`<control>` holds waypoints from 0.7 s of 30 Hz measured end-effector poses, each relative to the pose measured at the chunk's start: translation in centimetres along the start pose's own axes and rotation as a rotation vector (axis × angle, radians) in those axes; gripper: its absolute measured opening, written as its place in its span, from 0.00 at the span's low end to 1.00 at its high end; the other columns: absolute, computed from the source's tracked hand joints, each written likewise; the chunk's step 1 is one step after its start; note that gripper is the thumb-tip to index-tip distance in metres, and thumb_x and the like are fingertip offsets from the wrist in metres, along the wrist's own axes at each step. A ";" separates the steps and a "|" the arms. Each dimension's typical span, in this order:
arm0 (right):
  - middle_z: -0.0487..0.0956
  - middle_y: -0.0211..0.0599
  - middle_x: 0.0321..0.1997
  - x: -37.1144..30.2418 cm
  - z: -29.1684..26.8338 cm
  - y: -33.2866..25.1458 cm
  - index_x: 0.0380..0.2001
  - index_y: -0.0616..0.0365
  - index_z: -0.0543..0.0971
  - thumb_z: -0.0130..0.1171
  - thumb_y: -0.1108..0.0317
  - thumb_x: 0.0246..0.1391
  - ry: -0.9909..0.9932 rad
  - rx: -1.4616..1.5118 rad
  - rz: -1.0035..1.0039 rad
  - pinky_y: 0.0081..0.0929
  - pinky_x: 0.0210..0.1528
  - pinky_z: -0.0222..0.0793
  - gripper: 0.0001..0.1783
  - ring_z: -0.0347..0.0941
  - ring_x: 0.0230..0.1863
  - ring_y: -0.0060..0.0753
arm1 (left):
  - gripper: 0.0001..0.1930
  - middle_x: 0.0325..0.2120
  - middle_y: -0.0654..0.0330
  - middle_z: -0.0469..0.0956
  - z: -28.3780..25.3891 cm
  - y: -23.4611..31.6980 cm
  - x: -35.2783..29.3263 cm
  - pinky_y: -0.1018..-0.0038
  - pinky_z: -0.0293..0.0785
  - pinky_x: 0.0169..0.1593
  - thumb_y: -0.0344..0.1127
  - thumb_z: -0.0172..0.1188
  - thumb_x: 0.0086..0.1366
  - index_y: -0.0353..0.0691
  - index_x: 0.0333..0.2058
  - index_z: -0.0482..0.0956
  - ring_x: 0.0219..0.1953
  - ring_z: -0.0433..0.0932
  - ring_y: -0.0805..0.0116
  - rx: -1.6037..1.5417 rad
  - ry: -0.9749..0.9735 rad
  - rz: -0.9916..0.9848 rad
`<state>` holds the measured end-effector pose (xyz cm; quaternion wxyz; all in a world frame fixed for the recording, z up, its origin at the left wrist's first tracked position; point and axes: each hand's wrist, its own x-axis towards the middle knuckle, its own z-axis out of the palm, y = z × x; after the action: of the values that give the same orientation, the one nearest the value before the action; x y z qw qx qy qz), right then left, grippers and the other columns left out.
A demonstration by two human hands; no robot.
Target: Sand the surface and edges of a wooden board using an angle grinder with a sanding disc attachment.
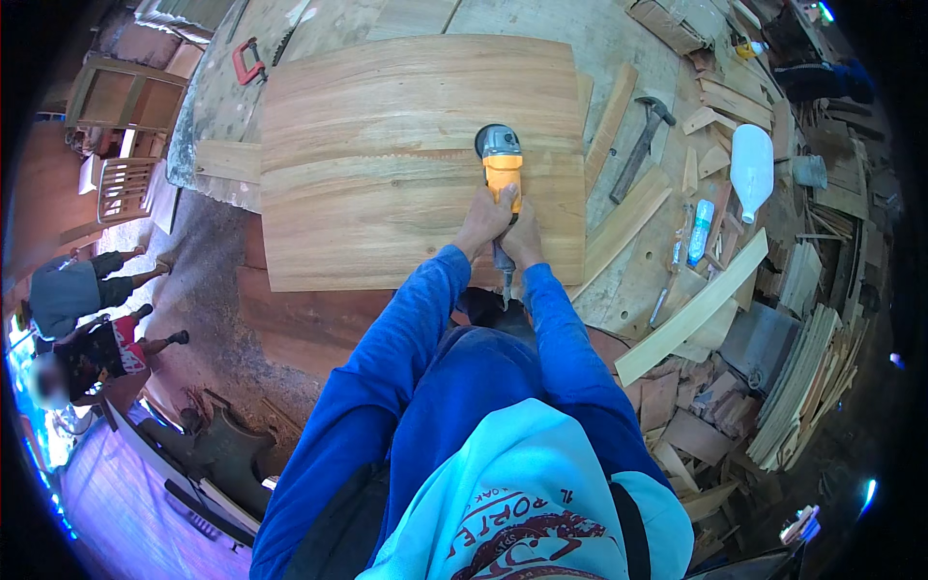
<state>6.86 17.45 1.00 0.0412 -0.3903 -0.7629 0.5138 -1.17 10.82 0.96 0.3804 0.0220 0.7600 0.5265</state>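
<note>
A wide wooden panel (406,213) lies flat on the workbench in front of me. Over its right half I hold a yellow and grey angle grinder (502,172), its round head pointing away from me. My left hand (480,220) is wrapped round the left side of the yellow body. On the other side, my right hand (523,237) grips the rear of the tool close to the left one. A grey cord hangs from the grinder's back end toward me. A rough, jagged line crosses the panel left of the grinder's head. Whether the disc touches the wood is hidden.
Right of the panel lie a claw hammer (644,147), wood strips (696,307), a white plastic bottle (752,172) and a blue-labelled bottle (701,232). A red clamp (248,62) sits at the far left. Offcuts (701,435) are piled lower right. Two people are at the left.
</note>
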 end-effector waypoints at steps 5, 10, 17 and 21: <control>0.80 0.63 0.43 0.0 2.9 -1.0 0.45 0.64 0.72 0.71 0.63 0.43 -0.015 -0.040 -0.052 0.51 0.49 0.72 0.27 0.77 0.48 0.66 | 0.30 0.39 0.48 0.80 -3.2 -1.6 0.8 0.66 0.76 0.43 0.54 0.56 0.71 0.24 0.48 0.74 0.41 0.78 0.64 0.015 0.038 -0.008; 0.80 0.64 0.44 -0.9 4.8 -3.6 0.47 0.65 0.72 0.71 0.61 0.43 -0.149 -0.078 0.017 0.52 0.50 0.72 0.30 0.76 0.49 0.66 | 0.29 0.39 0.50 0.80 -6.2 -1.4 -1.0 0.68 0.75 0.41 0.53 0.56 0.71 0.24 0.47 0.75 0.39 0.78 0.66 -0.076 0.126 -0.043; 0.80 0.64 0.44 -0.9 8.6 -6.0 0.49 0.64 0.71 0.72 0.58 0.43 -0.245 -0.101 -0.040 0.54 0.52 0.71 0.33 0.76 0.50 0.66 | 0.26 0.37 0.55 0.80 -11.2 -2.5 -1.3 0.69 0.75 0.40 0.52 0.55 0.72 0.28 0.46 0.77 0.38 0.77 0.70 -0.125 0.173 -0.042; 0.79 0.66 0.44 -1.1 10.2 -7.4 0.50 0.63 0.68 0.69 0.59 0.44 -0.281 -0.126 -0.051 0.55 0.52 0.70 0.33 0.75 0.50 0.68 | 0.26 0.40 0.49 0.81 -13.3 -1.7 -2.1 0.68 0.75 0.44 0.50 0.55 0.72 0.26 0.48 0.74 0.41 0.79 0.65 -0.221 0.184 -0.071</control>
<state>-1.22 7.79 2.65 -0.0774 -0.2971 -0.8016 0.5130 -7.04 -1.24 2.84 0.3277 -0.0951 0.7292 0.5931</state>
